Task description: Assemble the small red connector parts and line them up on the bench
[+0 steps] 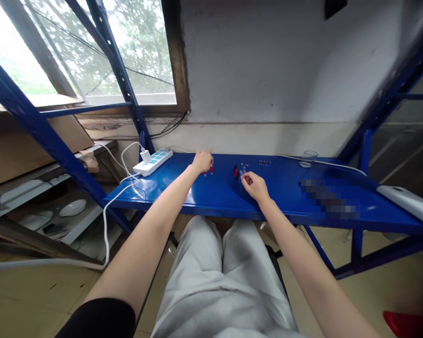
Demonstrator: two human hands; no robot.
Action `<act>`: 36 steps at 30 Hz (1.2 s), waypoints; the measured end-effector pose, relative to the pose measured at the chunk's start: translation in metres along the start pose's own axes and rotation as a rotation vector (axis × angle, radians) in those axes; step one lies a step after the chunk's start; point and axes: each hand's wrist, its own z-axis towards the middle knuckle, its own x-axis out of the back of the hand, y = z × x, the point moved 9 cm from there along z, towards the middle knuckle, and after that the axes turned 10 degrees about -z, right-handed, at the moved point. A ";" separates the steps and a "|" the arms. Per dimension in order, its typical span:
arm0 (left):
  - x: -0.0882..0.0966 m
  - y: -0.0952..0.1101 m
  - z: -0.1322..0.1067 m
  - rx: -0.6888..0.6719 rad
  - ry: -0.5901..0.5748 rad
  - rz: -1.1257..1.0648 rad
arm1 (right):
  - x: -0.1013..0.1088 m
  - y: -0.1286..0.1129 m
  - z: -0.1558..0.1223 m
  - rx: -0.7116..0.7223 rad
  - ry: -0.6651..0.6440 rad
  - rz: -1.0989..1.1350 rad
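Observation:
My left hand (202, 162) is at the back left of the blue table (172, 192), its fingers curled downward. Small red pieces with clear ends (211, 170) show right beneath it; what its fingers hold, if anything, is hidden. Farther right, my right hand (255, 186) has its thumb and fingertips pressed together, and I cannot make out what is in them. Touching or just beside those fingertips is a cluster of small clear pieces (243, 167). Small red and black pieces (236, 172) lie to the left of the cluster.
Several tiny pieces (265, 163) lie in a row behind my right hand. A clear glass (308, 158) stands at the back right, near a blurred dark object (327, 199). At the left end is a white power strip (153, 162) with cables. Blue frame posts (121, 70) flank the table.

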 end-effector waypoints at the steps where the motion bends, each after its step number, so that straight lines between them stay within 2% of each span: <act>1: -0.003 -0.003 -0.001 0.010 -0.002 0.003 | 0.000 0.000 0.000 -0.001 -0.002 0.001; 8: -0.008 -0.013 -0.001 0.045 0.012 -0.025 | -0.003 0.002 0.000 -0.013 -0.011 -0.003; 36: -0.007 -0.016 -0.004 0.088 -0.024 -0.080 | -0.002 0.006 0.001 -0.034 -0.010 -0.002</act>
